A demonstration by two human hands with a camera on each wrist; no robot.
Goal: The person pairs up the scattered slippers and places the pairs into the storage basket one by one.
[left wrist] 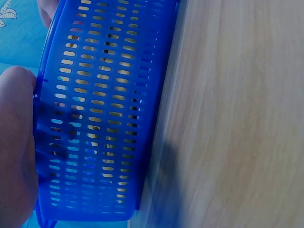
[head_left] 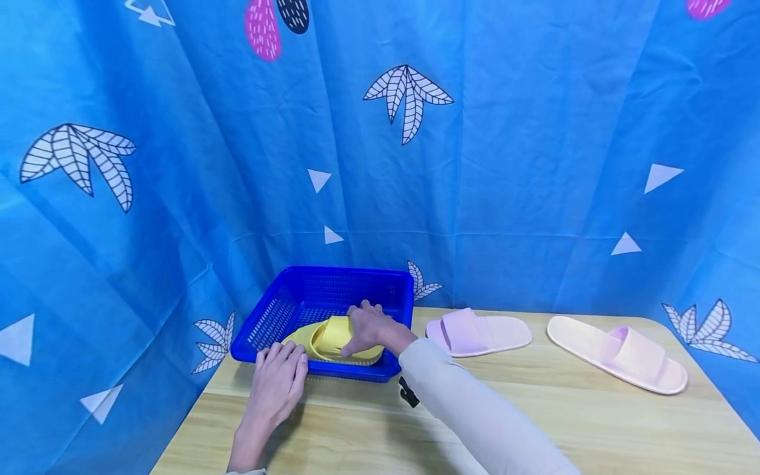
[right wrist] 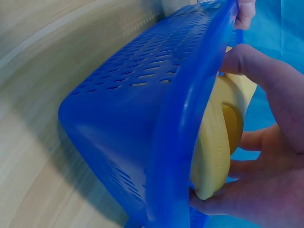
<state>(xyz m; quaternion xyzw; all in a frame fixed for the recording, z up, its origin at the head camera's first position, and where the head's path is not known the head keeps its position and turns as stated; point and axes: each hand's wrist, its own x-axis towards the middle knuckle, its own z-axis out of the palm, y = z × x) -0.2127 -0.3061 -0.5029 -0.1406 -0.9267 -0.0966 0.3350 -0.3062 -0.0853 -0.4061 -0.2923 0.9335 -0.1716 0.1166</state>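
Both hands are engaged: right hand [head_left: 371,326] fingers curl around the yellow slipper [head_left: 332,340], which lies inside the blue basket [head_left: 320,287]; left hand [head_left: 278,379] rests flat, fingers straight, against the basket's near wall on the wooden table [head_left: 534,422].

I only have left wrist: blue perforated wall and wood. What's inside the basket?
Observer: A yellow slipper lies in the blue basket; the head view shows it.
Operator: Is anyone holding it?
Observer: Yes, the right hand grips the slipper, fingers curled round its edge in the right wrist view.
Operator: And my hand, the left hand?
Observer: The left hand rests on the basket's near rim with straight fingers.
Operator: Anything else on the table?
Observer: Two pink slippers lie apart on the wooden table, to the right of the basket.
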